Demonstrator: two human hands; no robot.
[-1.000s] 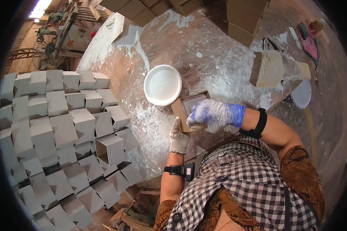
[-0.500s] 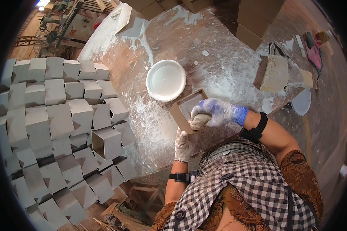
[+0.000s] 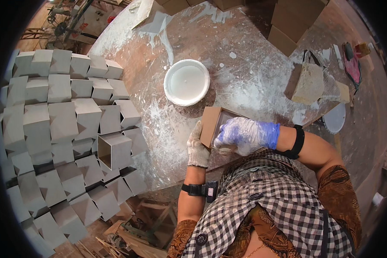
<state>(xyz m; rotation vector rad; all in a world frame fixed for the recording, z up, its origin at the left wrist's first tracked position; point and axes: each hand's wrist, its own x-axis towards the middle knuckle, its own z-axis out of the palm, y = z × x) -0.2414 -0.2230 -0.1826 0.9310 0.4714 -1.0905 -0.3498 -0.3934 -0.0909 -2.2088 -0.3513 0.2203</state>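
A small brown open-topped box point(image 3: 210, 125) with a pale inside is held over the near part of the table. My left hand point(image 3: 198, 148), in a white knit glove, grips its left side. My right hand point(image 3: 244, 135), in a blue glove coated with white, is closed at the box's open side and covers much of it. Whatever its fingers hold, if anything, is hidden. Just beyond the box stands a round white tub point(image 3: 186, 82) of white liquid.
Many grey-white boxes point(image 3: 64, 124) are stacked at the left. Brown cartons point(image 3: 294, 19) stand at the far side of the white-smeared table point(image 3: 241, 79). To the right lie a whitened cloth bag point(image 3: 309, 81), a pink item point(image 3: 352, 69) and a white lid point(image 3: 334, 118).
The box has turned and tilted, so its brown outer side now shows more. My left hand has shifted up along its left side. My right hand has moved slightly right and nearer me.
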